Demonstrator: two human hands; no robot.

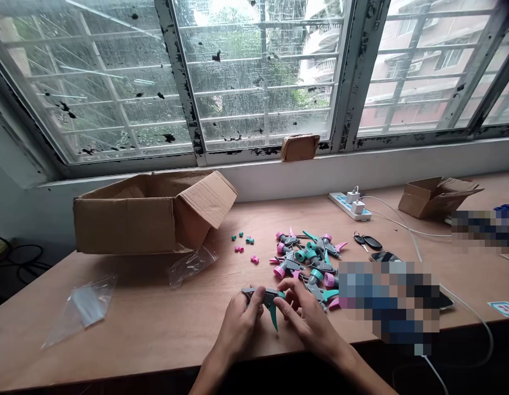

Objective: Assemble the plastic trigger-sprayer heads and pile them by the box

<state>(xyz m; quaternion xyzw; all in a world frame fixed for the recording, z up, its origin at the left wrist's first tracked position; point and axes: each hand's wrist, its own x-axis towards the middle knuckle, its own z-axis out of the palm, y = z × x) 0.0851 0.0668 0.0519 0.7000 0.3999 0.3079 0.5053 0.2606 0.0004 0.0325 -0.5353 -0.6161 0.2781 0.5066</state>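
In the head view, the left hand (240, 322) grips the grey body of a grey-and-green trigger head (270, 299) over the near edge of a wooden table (155, 334); the right hand (312, 319) pinches its tip. From it, similar heads (311, 252) heap at two o'clock, small caps (249, 240) at eleven, a cardboard box (122, 225) at ten, grimy windows (238, 71) at twelve.

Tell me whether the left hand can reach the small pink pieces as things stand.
Probably yes: nothing seems to stand between the left hand and the small pink pieces, though it grips the gray-and-green trigger piece and would likely need freeing.
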